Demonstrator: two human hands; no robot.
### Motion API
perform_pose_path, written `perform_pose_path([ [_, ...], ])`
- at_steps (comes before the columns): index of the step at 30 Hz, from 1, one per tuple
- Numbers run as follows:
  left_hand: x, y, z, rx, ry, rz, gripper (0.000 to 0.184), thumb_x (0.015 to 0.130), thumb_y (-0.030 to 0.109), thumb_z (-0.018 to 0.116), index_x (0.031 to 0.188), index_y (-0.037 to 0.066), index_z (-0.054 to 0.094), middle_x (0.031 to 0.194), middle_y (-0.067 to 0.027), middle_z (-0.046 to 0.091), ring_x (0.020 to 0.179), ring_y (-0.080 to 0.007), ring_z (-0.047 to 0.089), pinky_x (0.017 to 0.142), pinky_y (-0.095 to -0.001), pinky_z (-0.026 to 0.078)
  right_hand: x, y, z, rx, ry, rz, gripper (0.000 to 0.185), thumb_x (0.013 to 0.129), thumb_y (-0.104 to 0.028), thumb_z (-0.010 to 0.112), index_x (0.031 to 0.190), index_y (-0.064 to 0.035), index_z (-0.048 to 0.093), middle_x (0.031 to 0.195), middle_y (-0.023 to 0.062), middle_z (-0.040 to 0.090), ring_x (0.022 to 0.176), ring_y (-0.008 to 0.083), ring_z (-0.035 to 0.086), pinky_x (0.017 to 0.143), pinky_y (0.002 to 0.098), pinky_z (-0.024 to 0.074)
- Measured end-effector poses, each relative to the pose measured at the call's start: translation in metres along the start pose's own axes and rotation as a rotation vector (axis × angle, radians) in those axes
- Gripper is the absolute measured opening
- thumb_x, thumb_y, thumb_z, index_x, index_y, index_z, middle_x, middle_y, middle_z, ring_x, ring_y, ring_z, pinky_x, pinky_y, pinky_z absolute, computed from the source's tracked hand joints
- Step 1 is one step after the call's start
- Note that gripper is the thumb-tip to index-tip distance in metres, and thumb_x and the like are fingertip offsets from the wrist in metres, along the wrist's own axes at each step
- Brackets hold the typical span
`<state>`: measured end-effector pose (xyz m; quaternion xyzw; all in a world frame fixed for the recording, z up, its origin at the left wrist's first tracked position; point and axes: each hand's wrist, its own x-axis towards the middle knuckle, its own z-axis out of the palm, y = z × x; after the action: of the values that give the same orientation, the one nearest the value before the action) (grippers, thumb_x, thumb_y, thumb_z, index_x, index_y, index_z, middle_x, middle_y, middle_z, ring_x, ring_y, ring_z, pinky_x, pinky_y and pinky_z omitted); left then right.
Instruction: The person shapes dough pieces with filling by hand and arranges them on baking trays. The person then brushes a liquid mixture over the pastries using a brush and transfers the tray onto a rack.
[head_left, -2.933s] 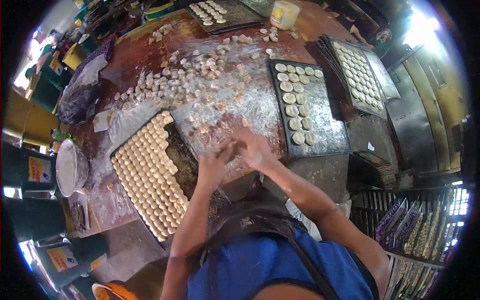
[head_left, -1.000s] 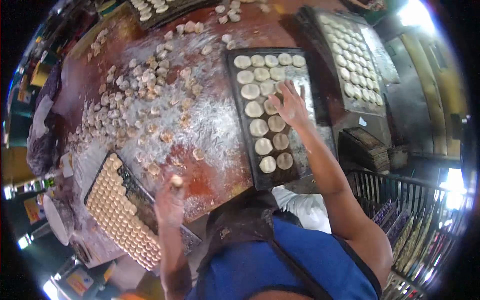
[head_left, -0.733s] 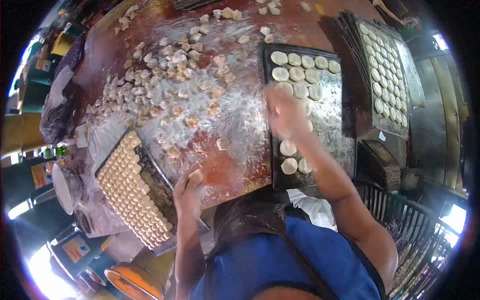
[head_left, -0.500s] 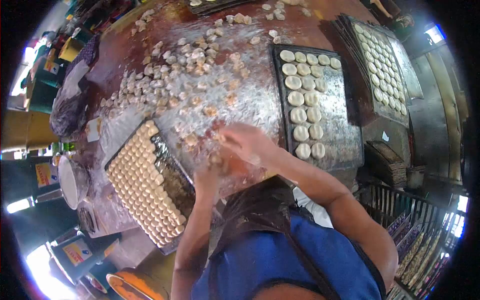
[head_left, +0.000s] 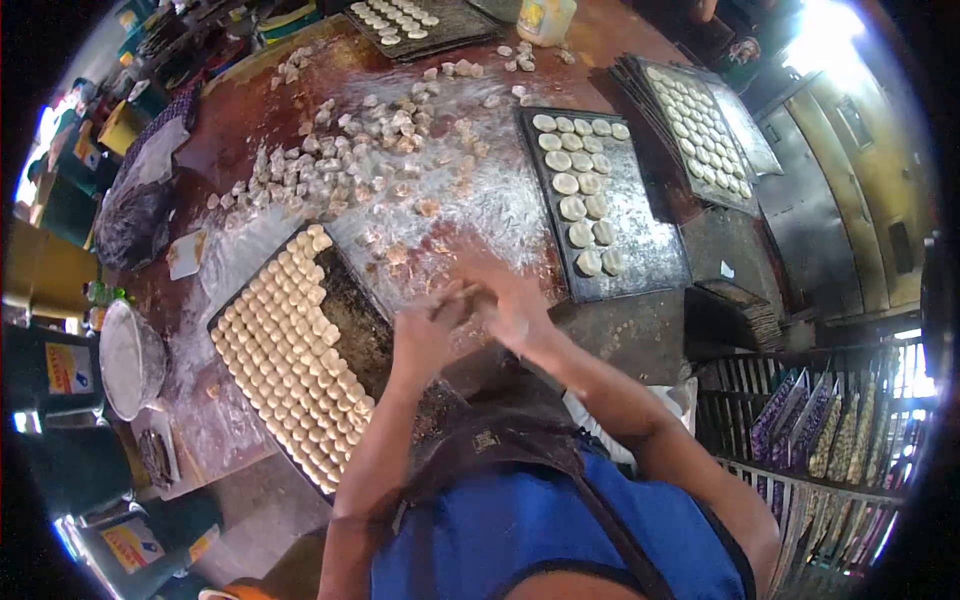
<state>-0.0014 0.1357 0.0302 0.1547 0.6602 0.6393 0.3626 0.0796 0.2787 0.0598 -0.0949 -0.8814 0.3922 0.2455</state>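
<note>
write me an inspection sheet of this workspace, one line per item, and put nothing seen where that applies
Surface: red-brown table, dusted with white powder.
Job's things: dough balls in close rows on the left tray, partly bare; flat dough rounds on the right tray, also partly bare; loose dough pieces scattered between and beyond.
Clutter: pale bowl and dark plastic bag at the left; plastic tub at the far side.
Hands: left hand and right hand close together near the table's edge, blurred; contents unclear.
Cables: nothing seen.
Surroundings: slatted rack at lower right, metal doors above it.
</note>
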Motion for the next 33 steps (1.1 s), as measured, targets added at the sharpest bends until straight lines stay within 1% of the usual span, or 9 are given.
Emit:
perform_pose_path([
  [4, 0.015, -0.004, 0.019, -0.186, 0.106, -0.063, 0.037, 0.084, -0.002, 0.056, 0.121, -0.008, 0.058, 0.108, -0.0174, 0.067, 0.101, -0.0271, 0.065, 0.088, -0.0353, 0.052, 0.004, 0.03, 0.009, -0.018, -0.151, -0.117, 0.032, 0.08, -0.003, 0.066, 0.112, -0.0041, 0.067, 0.102, 0.0195, 0.068, 0.088, 0.0312, 0.068, 0.075, 0.0362, 0.0541],
  [6, 0.011, -0.012, 0.042, 0.749, 0.223, 0.529, 0.042, 0.082, -0.002, 0.055, 0.124, -0.009, 0.054, 0.108, -0.026, 0.065, 0.097, -0.037, 0.065, 0.083, -0.0382, 0.054, 0.011, 0.059, 0.006, 0.148, -0.249, 0.162, 0.037, 0.081, -0.005, 0.067, 0.118, -0.008, 0.065, 0.106, 0.0172, 0.068, 0.094, 0.0306, 0.067, 0.079, 0.0346, 0.054],
  [8, 0.025, -0.026, 0.039, 1.04, 0.228, 0.466, 0.046, 0.083, 0.0, 0.054, 0.129, -0.003, 0.051, 0.108, -0.026, 0.063, 0.098, -0.0393, 0.063, 0.082, -0.0413, 0.053, 0.028, 0.061, -0.008, -0.048, -0.454, 0.245, 0.039, 0.082, -0.004, 0.066, 0.12, -0.012, 0.065, 0.11, 0.0134, 0.068, 0.098, 0.0319, 0.066, 0.082, 0.0358, 0.0535],
  [10, 0.043, -0.029, 0.023, 0.967, 0.054, 0.408, 0.037, 0.086, 0.005, 0.055, 0.123, 0.002, 0.058, 0.105, -0.0202, 0.065, 0.097, -0.0371, 0.064, 0.081, -0.0435, 0.052, 0.031, 0.078, -0.013, 0.322, -0.489, 0.312, 0.038, 0.083, -0.008, 0.067, 0.121, -0.015, 0.066, 0.115, 0.0121, 0.067, 0.098, 0.0347, 0.064, 0.086, 0.0384, 0.0521],
  [17, 0.06, -0.032, 0.064, 0.529, 0.529, 0.13, 0.023, 0.076, -0.002, 0.068, 0.098, 0.003, 0.071, 0.093, -0.014, 0.069, 0.086, -0.0295, 0.067, 0.078, -0.0373, 0.054, 0.042, 0.149, -0.001, 0.155, -0.522, -0.04, 0.031, 0.077, -0.015, 0.072, 0.107, -0.0071, 0.068, 0.1, 0.0155, 0.066, 0.092, 0.0344, 0.062, 0.082, 0.0414, 0.0502],
  [28, 0.045, -0.039, 0.06, 0.789, 0.366, 0.322, 0.032, 0.076, 0.001, 0.068, 0.108, 0.006, 0.068, 0.103, -0.0161, 0.068, 0.094, -0.0339, 0.067, 0.078, -0.0394, 0.055, 0.084, 0.107, 0.001, -0.141, -0.899, 0.017, 0.035, 0.075, -0.016, 0.071, 0.109, -0.0084, 0.065, 0.095, 0.0169, 0.068, 0.083, 0.0351, 0.068, 0.074, 0.0411, 0.0533],
  [30, 0.031, -0.033, 0.034, 0.756, 0.395, 0.09, 0.031, 0.081, 0.001, 0.066, 0.111, 0.005, 0.068, 0.111, -0.0173, 0.068, 0.1, -0.0301, 0.067, 0.082, -0.0373, 0.055, 0.105, 0.075, -0.011, -0.139, -1.103, 0.096, 0.039, 0.085, -0.029, 0.065, 0.118, -0.0085, 0.06, 0.109, 0.0163, 0.066, 0.1, 0.0345, 0.064, 0.084, 0.0433, 0.0506],
  [31, 0.024, -0.031, 0.015, 0.764, 0.537, 0.037, 0.029, 0.082, 0.001, 0.065, 0.111, 0.004, 0.068, 0.111, -0.0173, 0.068, 0.101, -0.0287, 0.068, 0.083, -0.0366, 0.055, 0.097, 0.073, 0.001, -0.152, -1.078, 0.098, 0.039, 0.085, -0.029, 0.065, 0.118, -0.0085, 0.06, 0.109, 0.0163, 0.066, 0.1, 0.0345, 0.064, 0.084, 0.0433, 0.0506],
  [33, 0.017, -0.025, -0.031, 0.89, 0.823, 0.217, 0.024, 0.083, 0.0, 0.064, 0.106, 0.004, 0.07, 0.109, -0.0152, 0.069, 0.099, -0.0275, 0.066, 0.089, -0.0389, 0.053, 0.069, 0.085, 0.04, -0.344, -0.302, -0.26, 0.051, 0.092, -0.045, 0.057, 0.124, -0.0065, 0.055, 0.125, 0.0177, 0.058, 0.12, 0.034, 0.052, 0.096, 0.0483, 0.0433],
])
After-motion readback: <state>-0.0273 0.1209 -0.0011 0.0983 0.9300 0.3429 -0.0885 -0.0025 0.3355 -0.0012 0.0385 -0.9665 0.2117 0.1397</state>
